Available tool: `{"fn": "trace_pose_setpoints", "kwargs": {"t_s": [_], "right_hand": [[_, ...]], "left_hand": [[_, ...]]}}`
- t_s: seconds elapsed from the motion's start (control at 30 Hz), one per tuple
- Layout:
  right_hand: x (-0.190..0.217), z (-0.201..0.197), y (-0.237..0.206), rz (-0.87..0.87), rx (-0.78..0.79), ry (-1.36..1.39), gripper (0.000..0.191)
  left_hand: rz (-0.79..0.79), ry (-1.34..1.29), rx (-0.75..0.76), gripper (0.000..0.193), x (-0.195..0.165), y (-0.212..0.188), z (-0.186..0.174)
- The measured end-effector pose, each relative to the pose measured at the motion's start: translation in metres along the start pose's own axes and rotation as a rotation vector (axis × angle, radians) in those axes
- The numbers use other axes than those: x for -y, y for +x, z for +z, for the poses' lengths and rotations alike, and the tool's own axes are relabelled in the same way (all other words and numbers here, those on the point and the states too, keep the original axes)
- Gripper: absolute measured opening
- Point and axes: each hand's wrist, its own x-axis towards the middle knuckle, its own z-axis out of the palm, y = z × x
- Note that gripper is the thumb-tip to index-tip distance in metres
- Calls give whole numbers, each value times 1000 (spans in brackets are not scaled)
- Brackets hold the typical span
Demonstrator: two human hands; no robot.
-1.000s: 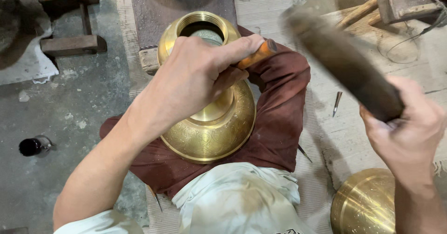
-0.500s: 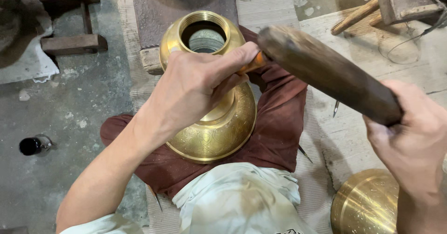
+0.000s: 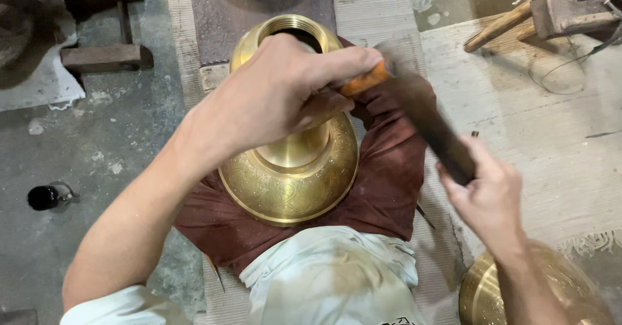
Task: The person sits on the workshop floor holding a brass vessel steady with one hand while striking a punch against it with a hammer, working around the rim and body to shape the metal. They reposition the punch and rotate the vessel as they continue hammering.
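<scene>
The left hand's fingers are curled tight round a short orange-handled punch, pressing it down against the narrow waist of an engraved brass vessel. That left hand lies across the vessel's neck and steadies it. The right hand is clenched on the lower end of a dark wooden mallet, whose blurred head reaches up to the punch's end; whether the two are touching I cannot tell.

The vessel rests on its side in the person's lap, on maroon cloth, with its open mouth pointing away and its flared, patterned foot towards the body. By its look it is stiff, fairly heavy metal, smooth and likely to roll or slip, so the narrow waist seems the surest place to grip; the fine engraving could mar under a stray blow.

Counted: one punch, one mallet, and two brass pieces, the second beside the right forearm at the lower right. Further out, one small dark bottle lies on the concrete floor, and one wooden stand sits at the upper left.
</scene>
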Motion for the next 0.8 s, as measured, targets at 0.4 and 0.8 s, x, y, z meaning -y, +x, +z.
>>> {"fn": "trace_pose_setpoints", "kwargs": {"t_s": [0.4, 0.8], "right_hand": [[-25, 20, -21, -34, -215, 415, 18], [-29, -4, -15, -73, -264, 461, 26]], "left_hand": [[102, -6, 140, 52, 0, 21, -8], [116, 67, 54, 52, -1, 14, 0]]}}
